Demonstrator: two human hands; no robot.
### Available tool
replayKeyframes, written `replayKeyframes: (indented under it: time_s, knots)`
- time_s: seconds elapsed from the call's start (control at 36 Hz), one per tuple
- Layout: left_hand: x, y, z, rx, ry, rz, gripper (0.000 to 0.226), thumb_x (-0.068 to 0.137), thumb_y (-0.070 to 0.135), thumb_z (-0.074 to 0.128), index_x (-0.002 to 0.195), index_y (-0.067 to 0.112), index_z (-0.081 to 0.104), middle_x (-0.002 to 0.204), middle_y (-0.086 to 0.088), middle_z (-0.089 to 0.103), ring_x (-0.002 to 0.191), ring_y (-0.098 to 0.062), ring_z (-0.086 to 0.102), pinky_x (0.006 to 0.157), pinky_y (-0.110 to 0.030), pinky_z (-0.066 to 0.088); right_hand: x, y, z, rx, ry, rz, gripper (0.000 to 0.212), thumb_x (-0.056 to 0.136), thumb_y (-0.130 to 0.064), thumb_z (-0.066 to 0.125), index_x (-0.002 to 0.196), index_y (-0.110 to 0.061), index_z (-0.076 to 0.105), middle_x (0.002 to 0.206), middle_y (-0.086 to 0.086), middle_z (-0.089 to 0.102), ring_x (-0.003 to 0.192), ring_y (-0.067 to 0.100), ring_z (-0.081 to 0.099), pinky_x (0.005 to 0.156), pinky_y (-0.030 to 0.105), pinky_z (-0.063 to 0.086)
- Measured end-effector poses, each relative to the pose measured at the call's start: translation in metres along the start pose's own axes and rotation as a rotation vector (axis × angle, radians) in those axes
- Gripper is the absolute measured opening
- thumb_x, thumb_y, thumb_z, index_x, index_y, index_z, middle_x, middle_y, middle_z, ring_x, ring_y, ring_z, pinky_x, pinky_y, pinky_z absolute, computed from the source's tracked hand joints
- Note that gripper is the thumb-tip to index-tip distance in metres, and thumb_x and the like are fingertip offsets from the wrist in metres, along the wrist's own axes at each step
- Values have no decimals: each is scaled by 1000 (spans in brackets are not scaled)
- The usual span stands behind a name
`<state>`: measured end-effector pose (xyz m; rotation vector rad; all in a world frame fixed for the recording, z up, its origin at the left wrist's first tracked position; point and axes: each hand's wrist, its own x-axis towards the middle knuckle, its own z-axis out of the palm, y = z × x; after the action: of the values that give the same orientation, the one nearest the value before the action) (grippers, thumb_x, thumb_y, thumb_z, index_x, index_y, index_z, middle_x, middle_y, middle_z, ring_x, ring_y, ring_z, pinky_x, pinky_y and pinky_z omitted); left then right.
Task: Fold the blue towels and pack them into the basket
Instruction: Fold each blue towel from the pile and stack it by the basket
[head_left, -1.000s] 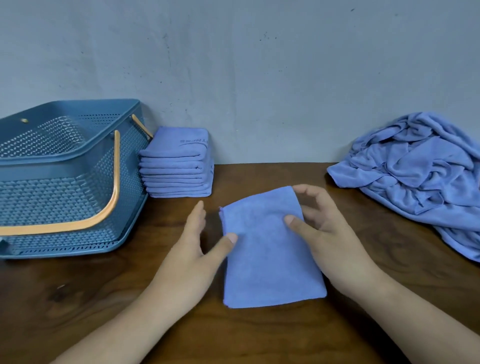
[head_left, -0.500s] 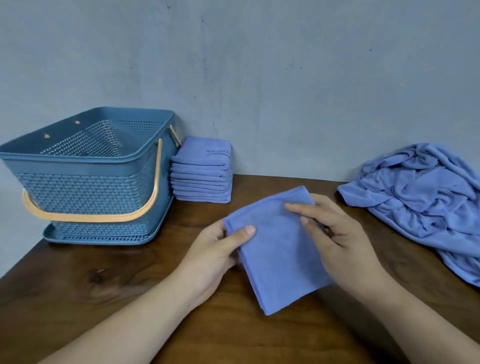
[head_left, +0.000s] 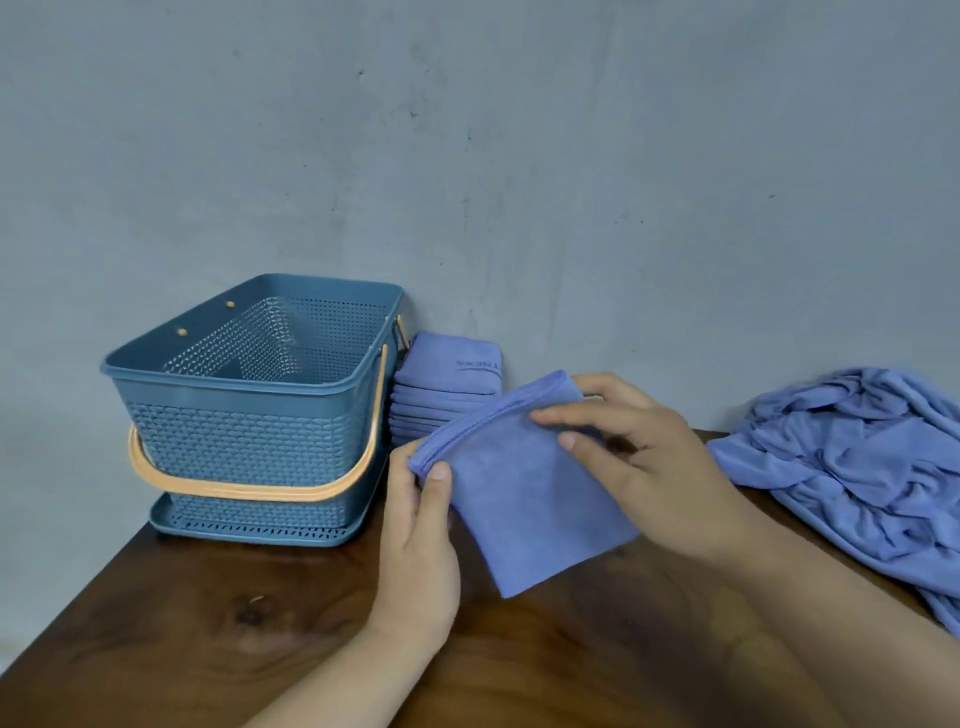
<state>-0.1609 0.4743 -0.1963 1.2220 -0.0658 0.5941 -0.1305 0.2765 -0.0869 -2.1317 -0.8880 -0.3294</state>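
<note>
A folded blue towel (head_left: 524, 493) is lifted off the wooden table, tilted, in front of me. My left hand (head_left: 421, 540) pinches its near left corner with the thumb on top. My right hand (head_left: 644, 462) grips its right side, fingers lying over the top face. Behind the towel, a stack of folded blue towels (head_left: 447, 384) stands against the wall. To the left of that stack stands the blue basket (head_left: 244, 431) with its orange handle folded down; nothing shows inside it. A heap of unfolded blue towels (head_left: 852, 467) lies at the right.
The wooden table (head_left: 218, 634) ends at a left edge close to the basket. A grey wall runs along the back, right behind the basket and the stack.
Both hands have taken hold of the folded towel and lifted it off the table, toward the stack. My view has swung left and up.
</note>
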Motion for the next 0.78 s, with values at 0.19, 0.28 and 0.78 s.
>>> replayKeyframes:
  time_s: [0.19,0.28,0.78]
  knots:
    - [12,2,-4,-88,74,78,47,98,54,50,129,21,59,126,-13,65,106,-21,65,86,-36,54,64,-12,0,148,146,-111,30,102,0,66,119,-22,79,123,-8,65,109,4,63,83,17,47]
    - [16,-6,-6,-53,74,51,53,97,60,48,129,19,59,124,-14,66,106,-28,67,89,-44,57,104,-13,-1,276,203,-91,28,102,1,63,121,-14,77,120,-6,70,105,5,65,93,20,48]
    - [11,-28,-7,172,-199,-29,31,95,60,51,122,46,59,119,0,72,106,-28,72,92,-47,58,218,132,98,466,32,680,61,97,-9,68,154,-22,50,141,11,58,121,28,63,100,40,57]
